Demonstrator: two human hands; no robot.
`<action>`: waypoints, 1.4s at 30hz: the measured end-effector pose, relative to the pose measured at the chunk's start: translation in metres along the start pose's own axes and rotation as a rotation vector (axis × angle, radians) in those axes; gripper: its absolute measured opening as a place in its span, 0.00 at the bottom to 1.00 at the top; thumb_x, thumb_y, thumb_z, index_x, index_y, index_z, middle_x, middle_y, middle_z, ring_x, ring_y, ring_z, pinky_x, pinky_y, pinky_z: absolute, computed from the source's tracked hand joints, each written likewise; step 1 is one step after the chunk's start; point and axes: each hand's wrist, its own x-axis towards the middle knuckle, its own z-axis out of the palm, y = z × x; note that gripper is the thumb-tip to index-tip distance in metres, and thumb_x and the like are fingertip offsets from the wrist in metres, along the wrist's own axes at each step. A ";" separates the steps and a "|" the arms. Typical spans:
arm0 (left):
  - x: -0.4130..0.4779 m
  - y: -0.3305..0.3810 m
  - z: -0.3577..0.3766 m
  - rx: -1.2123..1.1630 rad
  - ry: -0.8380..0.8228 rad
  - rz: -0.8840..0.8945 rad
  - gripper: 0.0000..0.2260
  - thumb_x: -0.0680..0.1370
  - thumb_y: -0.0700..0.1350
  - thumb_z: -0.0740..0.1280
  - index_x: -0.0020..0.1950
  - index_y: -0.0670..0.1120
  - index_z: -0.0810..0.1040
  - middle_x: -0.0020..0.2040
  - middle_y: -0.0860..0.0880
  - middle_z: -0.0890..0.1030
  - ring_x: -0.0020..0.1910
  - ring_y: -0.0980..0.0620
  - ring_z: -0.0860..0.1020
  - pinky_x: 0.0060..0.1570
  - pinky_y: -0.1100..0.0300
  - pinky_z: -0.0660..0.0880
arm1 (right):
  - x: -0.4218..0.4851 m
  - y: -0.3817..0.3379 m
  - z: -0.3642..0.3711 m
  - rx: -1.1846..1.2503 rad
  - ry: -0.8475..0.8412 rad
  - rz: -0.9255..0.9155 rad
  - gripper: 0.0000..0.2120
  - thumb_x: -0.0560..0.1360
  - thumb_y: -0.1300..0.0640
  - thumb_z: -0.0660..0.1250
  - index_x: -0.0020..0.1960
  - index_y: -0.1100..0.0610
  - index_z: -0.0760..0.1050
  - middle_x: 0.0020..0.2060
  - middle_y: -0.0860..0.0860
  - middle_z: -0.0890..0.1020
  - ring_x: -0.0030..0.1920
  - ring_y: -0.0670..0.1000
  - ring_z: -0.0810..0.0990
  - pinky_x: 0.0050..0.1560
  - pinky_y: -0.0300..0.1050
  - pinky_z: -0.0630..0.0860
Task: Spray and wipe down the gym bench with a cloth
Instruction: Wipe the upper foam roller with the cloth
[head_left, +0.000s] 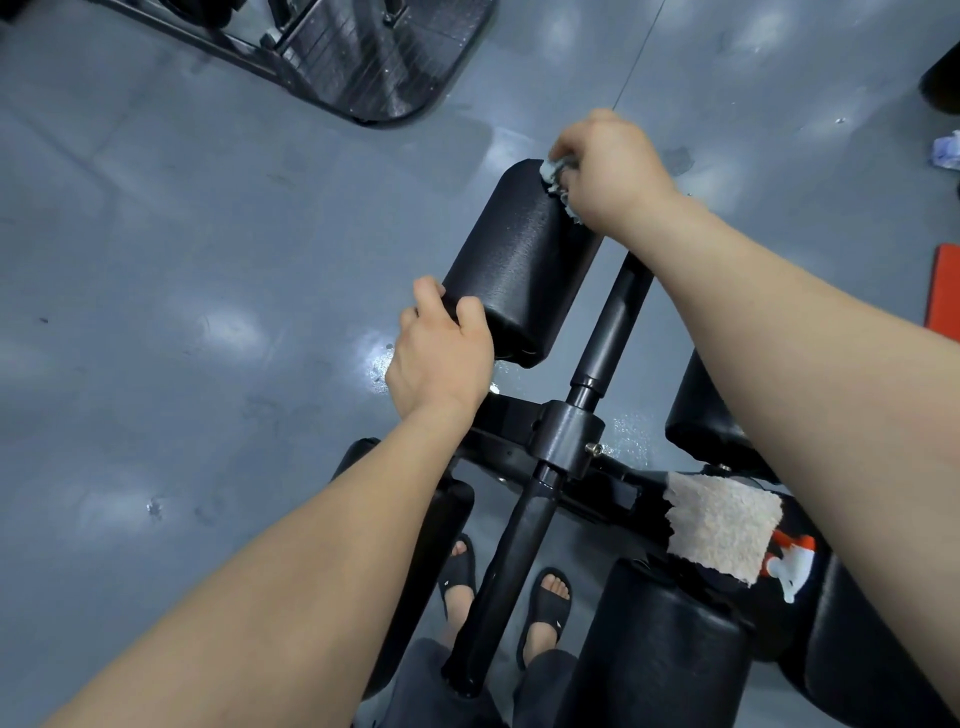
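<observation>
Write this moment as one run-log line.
step: wiping roller pad | right hand: presses cloth on pad's far end | left hand: grips near end | spray bottle: unheld

Both arms are bare along all that shows of them: the left forearm (311, 571) and the right forearm (805, 364). The left hand (441, 358) and right hand (608, 166) are bare as well.

On the feet are black slide sandals. Each has one broad, smooth strap across the instep and an open front where the toes show. The left sandal (457, 574) and the right sandal (548, 605) each carry a small pale mark on the strap.

Nearer the lower edge, the legs are covered by dark grey trouser legs (415, 691) of soft, matte fabric that lies in loose folds. Their full length cannot be told.
</observation>
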 end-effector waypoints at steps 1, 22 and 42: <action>0.000 0.000 0.000 0.002 0.000 0.001 0.11 0.82 0.54 0.53 0.60 0.52 0.65 0.51 0.51 0.71 0.46 0.44 0.71 0.47 0.52 0.63 | 0.001 0.001 0.001 0.000 -0.005 -0.001 0.17 0.77 0.65 0.61 0.63 0.56 0.80 0.61 0.60 0.75 0.61 0.63 0.76 0.61 0.49 0.73; 0.000 0.001 -0.001 -0.025 0.037 -0.057 0.17 0.84 0.49 0.51 0.70 0.48 0.70 0.69 0.48 0.73 0.60 0.42 0.75 0.52 0.51 0.62 | -0.029 -0.027 -0.012 0.058 -0.227 -0.065 0.21 0.76 0.68 0.62 0.61 0.50 0.83 0.46 0.48 0.82 0.53 0.52 0.82 0.58 0.42 0.78; 0.003 -0.003 0.000 -0.021 0.045 -0.058 0.15 0.83 0.46 0.52 0.66 0.49 0.72 0.65 0.47 0.74 0.46 0.45 0.69 0.47 0.52 0.62 | -0.089 -0.055 0.007 0.088 -0.272 -0.295 0.20 0.79 0.65 0.62 0.65 0.49 0.82 0.47 0.43 0.74 0.52 0.46 0.74 0.39 0.34 0.63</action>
